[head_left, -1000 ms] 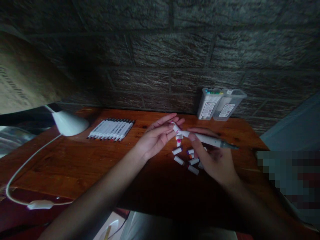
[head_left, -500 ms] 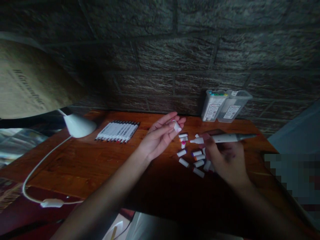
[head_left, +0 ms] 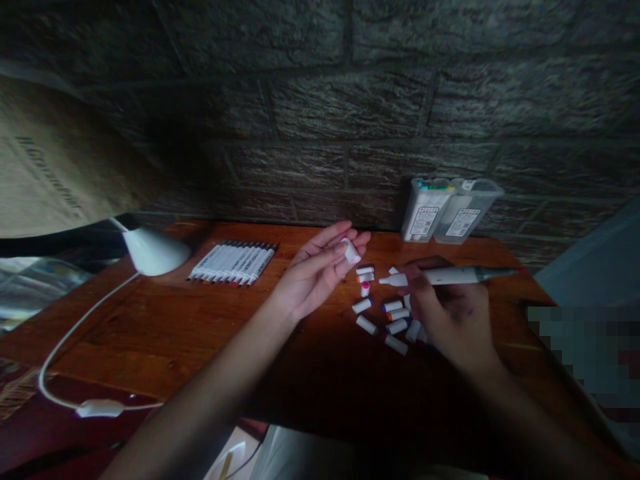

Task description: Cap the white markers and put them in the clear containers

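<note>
Between the thumb and fingers of my left hand (head_left: 315,273) is a white marker cap (head_left: 351,251) with a pinkish end. My right hand (head_left: 450,313) grips a white double-ended marker (head_left: 450,275), held nearly level. Its uncapped tip points left toward my left hand, and its other end is dark grey with a reddish point. Below the marker, several loose white caps (head_left: 397,326) with coloured ends lie scattered on the wooden table (head_left: 210,333). Some caps are partly hidden behind my right hand.
A row of white markers (head_left: 234,263) lies side by side at the left. Two clear plastic cases (head_left: 463,217) stand against the brick wall (head_left: 310,160). A lamp with a white base (head_left: 155,250) and a cord (head_left: 55,353) is at the far left.
Very little differs. The cap has tilted slightly in my left hand's fingers, while my right hand keeps hold of the marker. The whole view has shifted slightly.
</note>
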Action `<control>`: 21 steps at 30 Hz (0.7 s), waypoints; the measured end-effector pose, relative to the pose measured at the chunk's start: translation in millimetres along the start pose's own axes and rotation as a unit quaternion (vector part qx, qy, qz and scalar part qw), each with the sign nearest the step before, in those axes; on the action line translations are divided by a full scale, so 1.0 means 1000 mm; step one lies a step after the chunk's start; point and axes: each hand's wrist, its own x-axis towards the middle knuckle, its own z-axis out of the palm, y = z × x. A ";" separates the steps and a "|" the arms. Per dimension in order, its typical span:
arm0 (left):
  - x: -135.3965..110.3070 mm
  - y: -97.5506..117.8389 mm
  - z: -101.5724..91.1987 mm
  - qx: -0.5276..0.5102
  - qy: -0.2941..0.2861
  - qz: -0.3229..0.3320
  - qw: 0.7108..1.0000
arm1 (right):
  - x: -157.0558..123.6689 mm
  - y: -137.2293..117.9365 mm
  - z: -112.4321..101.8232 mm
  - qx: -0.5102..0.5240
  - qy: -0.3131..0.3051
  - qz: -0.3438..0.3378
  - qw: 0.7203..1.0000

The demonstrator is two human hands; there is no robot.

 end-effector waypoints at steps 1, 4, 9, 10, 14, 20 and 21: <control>0.000 -0.001 -0.001 0.004 -0.003 0.000 1.000 | 0.001 0.001 -0.001 0.003 0.010 0.006 1.000; 0.002 -0.002 -0.002 0.020 -0.009 0.006 1.000 | 0.005 0.004 -0.004 0.013 0.060 0.033 0.998; 0.003 -0.003 -0.004 0.060 -0.023 0.034 0.997 | 0.018 0.008 -0.010 0.059 0.126 0.073 0.988; 0.004 -0.003 -0.005 0.073 -0.022 0.037 0.996 | 0.020 0.007 -0.011 0.059 0.131 0.078 0.987; 0.004 -0.006 -0.006 0.154 -0.021 0.057 0.986 | 0.024 0.007 -0.013 0.064 0.137 0.103 0.983; 0.005 -0.009 -0.010 0.262 -0.014 0.091 0.961 | 0.027 0.011 -0.012 0.086 0.133 0.116 0.981; 0.006 -0.009 -0.010 0.269 -0.011 0.094 0.959 | 0.027 0.011 -0.012 0.091 0.130 0.118 0.980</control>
